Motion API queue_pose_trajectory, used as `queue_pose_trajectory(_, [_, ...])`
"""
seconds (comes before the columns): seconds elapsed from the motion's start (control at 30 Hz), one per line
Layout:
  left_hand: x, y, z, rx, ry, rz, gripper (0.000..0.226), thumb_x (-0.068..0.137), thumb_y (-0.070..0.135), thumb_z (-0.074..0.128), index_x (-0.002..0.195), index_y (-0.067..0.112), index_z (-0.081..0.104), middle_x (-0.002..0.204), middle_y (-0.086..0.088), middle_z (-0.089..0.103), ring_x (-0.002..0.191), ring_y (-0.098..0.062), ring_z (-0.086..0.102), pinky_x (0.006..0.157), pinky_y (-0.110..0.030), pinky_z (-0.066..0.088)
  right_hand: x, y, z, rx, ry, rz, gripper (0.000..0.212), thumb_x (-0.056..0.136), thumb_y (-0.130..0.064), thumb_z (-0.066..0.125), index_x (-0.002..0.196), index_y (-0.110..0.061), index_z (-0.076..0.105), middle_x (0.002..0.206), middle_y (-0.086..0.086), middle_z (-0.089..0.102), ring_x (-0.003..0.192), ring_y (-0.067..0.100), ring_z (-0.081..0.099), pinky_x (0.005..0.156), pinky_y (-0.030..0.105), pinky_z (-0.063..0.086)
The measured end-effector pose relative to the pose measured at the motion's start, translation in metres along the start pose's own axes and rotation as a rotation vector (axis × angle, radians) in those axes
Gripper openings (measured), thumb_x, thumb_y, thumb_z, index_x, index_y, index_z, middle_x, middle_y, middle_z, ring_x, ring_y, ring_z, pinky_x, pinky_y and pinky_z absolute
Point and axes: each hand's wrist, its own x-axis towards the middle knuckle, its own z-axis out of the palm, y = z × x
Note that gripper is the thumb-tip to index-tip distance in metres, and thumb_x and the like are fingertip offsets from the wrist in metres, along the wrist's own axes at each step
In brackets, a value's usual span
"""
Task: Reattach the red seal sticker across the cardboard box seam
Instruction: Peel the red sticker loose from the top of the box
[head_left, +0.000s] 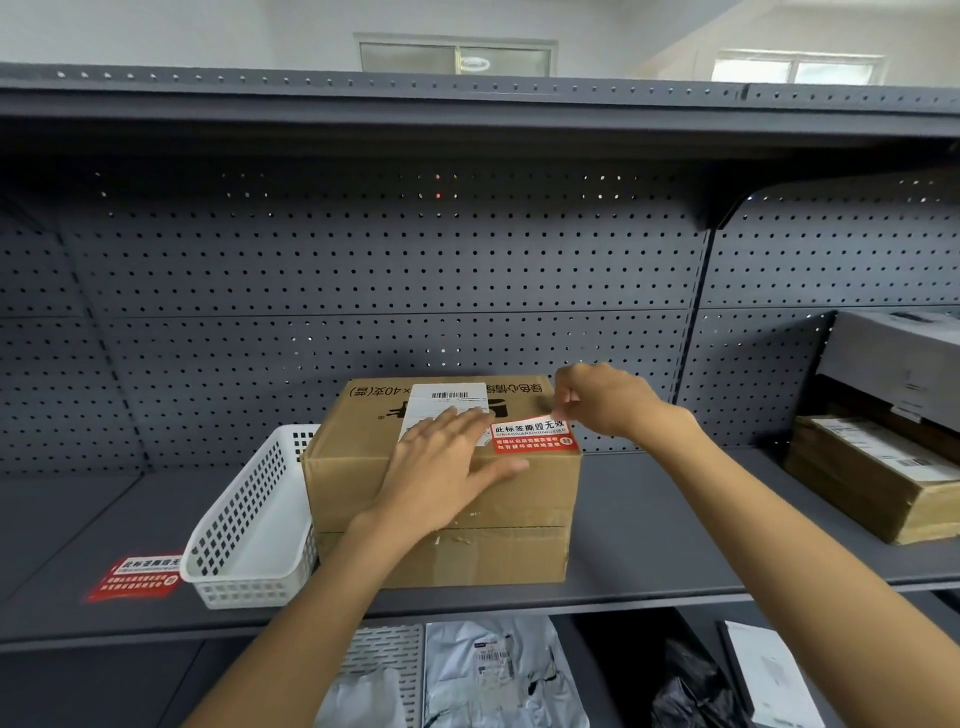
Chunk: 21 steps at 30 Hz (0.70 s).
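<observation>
A brown cardboard box (363, 447) sits on the grey shelf, a white shipping label (449, 395) on its top. The red seal sticker (532, 435) with white and black print lies on the box's top near the front right corner. My right hand (608, 400) pinches the sticker's far upper edge, which is lifted off the cardboard. My left hand (447, 457) lies flat on the box top, fingers spread, thumb over the front edge, just left of the sticker.
A white perforated plastic basket (249, 519) stands against the box's left side. A second red sticker (136, 576) lies on the shelf (675, 545) at the far left. Stacked cardboard boxes (878, 467) sit at the right. Grey mailer bags (493, 670) lie on the shelf below.
</observation>
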Motion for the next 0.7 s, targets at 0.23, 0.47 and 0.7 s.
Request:
queue_pose_trajectory(0.23, [0.001, -0.005, 0.004, 0.042, -0.019, 0.042, 0.094, 0.071, 0.081, 0.049, 0.147, 0.027, 0.033, 0.156, 0.008, 0.033, 0.145, -0.017, 0.024, 0.114, -0.037, 0.021, -0.006, -0.006, -0.033, 0.054, 0.122, 0.019, 0.018, 0.090, -0.034, 0.062, 0.101, -0.021, 0.065, 0.117, 0.007, 0.067, 0.109, 0.032, 0.064, 0.085, 0.044, 0.049])
queue_pose_trajectory(0.47, [-0.008, -0.024, 0.003, -0.007, 0.073, 0.092, 0.079, 0.084, 0.075, 0.031, 0.145, 0.026, 0.040, 0.158, 0.006, 0.029, 0.148, -0.018, 0.016, 0.117, -0.036, 0.005, -0.029, -0.004, -0.049, 0.323, -0.097, -0.119, 0.017, 0.092, -0.031, 0.063, 0.089, -0.015, 0.063, 0.098, -0.003, 0.066, 0.084, 0.014, 0.057, 0.073, 0.026, 0.045])
queue_pose_trajectory(0.7, [-0.035, -0.073, -0.006, 0.013, 0.262, -0.078, 0.067, 0.085, 0.072, 0.029, 0.128, 0.032, 0.060, 0.141, 0.010, 0.054, 0.141, -0.019, 0.033, 0.117, -0.051, 0.007, -0.049, -0.007, -0.007, 0.359, -0.200, -0.153, 0.014, 0.089, -0.026, 0.067, 0.091, -0.012, 0.067, 0.132, 0.003, 0.058, 0.117, 0.023, 0.057, 0.099, 0.035, 0.044])
